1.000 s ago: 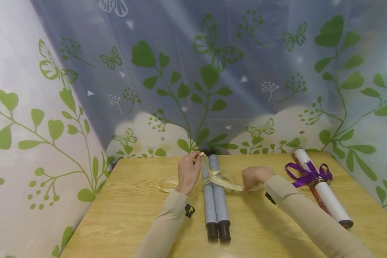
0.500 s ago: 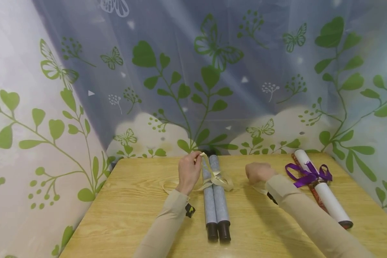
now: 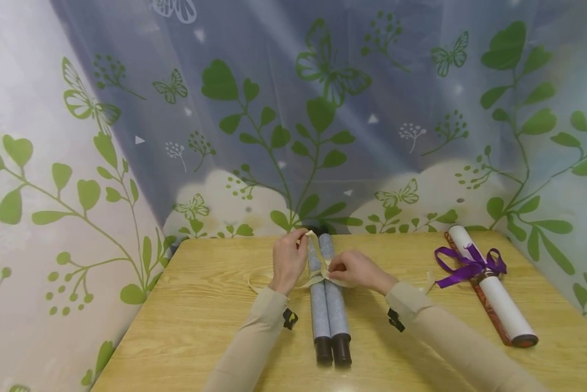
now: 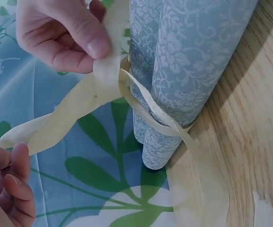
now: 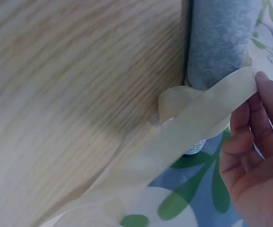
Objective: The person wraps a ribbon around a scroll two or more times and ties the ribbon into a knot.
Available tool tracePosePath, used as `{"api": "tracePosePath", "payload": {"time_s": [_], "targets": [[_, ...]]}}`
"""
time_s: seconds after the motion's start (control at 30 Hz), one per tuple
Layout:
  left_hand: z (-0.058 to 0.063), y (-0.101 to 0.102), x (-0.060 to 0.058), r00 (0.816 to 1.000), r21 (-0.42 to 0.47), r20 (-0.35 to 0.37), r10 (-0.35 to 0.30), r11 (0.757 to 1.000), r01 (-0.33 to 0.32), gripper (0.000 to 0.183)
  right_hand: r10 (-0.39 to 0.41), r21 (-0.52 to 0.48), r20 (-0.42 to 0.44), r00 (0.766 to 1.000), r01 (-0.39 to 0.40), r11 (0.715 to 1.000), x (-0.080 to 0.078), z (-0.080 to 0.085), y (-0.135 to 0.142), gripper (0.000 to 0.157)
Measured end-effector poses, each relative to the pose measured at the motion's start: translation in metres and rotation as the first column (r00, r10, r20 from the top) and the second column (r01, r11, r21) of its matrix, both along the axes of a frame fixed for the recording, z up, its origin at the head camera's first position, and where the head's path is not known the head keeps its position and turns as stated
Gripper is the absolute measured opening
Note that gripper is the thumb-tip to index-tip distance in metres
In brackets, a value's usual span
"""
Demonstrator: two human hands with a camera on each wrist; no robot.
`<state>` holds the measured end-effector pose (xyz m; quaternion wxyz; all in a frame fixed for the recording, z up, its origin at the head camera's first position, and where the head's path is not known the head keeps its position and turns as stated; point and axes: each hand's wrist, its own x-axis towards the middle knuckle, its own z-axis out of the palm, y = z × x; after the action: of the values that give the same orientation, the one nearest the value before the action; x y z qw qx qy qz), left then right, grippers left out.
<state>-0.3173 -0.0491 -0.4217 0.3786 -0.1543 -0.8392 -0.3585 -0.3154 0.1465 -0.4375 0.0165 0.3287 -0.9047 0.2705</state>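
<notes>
Two grey-blue patterned scroll rolls (image 3: pixel 337 310) with dark brown end knobs lie side by side, bound by a cream ribbon (image 4: pixel 65 116). My left hand (image 3: pixel 289 261) pinches a folded length of ribbon above their far end; in the left wrist view this hand (image 4: pixel 9 184) is at lower left. Close over the rolls, my right hand (image 3: pixel 357 269) pinches the ribbon between thumb and fingers where the lengths meet. The right wrist view shows that hand (image 5: pixel 257 151) with a ribbon tail (image 5: pixel 127 170) trailing down to the left.
A white scroll (image 3: pixel 501 305) tied with a purple ribbon bow (image 3: pixel 462 269) lies at the right, with a red patterned strip along its left side. The wooden table (image 3: pixel 190 326) ends at a curtain (image 3: pixel 273 136) printed with leaves and butterflies.
My right hand drew a ribbon tail out to the right, then came back left to the rolls and now pinches ribbon there. The left hand has stayed nearly in place.
</notes>
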Motion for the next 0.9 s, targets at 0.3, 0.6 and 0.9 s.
{"api": "tracePosePath", "payload": {"time_s": [0.3,0.6,0.9], "targets": [[0.001,-0.001,0.002,1.000,0.000,-0.014,-0.019,1.000,0.019,0.012,0.064,-0.177,0.293,0.954,-0.012,0.984,0.005,0.026,-0.006,0.030],[0.003,-0.002,0.000,1.000,0.014,-0.012,-0.015,1.000,0.016,0.014,0.186,-0.181,0.370,0.910,-0.126,0.975,0.005,0.045,-0.010,0.033],[0.001,-0.001,0.002,0.999,0.010,-0.035,-0.028,1.000,0.028,0.014,0.034,0.017,0.382,0.924,-0.044,0.999,-0.002,0.025,0.013,0.034]]}}
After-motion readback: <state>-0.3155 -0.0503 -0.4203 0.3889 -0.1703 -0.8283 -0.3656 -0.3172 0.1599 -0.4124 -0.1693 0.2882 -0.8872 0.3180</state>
